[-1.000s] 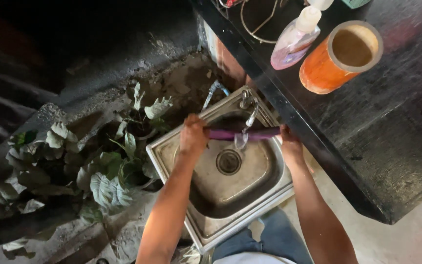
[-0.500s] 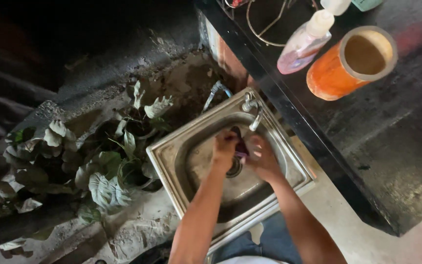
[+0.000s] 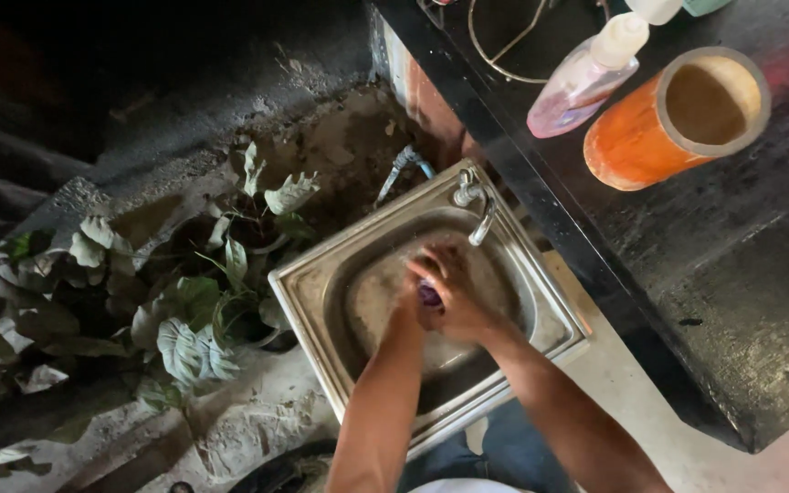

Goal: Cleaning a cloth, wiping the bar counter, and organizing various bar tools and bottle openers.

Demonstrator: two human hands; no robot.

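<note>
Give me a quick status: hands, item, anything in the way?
Left hand and right hand clasped on small purple item over sink. Faucet just above; nothing blocking.

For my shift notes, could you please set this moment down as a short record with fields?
Setting: small steel sink beside a black counter
Left hand: in the basin, pressed against the right hand
Right hand: closed over a small purple object
Tap: above the hands; water flow unclear
On the counter: orange cylindrical container, pink pump bottle
Beside the sink: leafy plant
</note>
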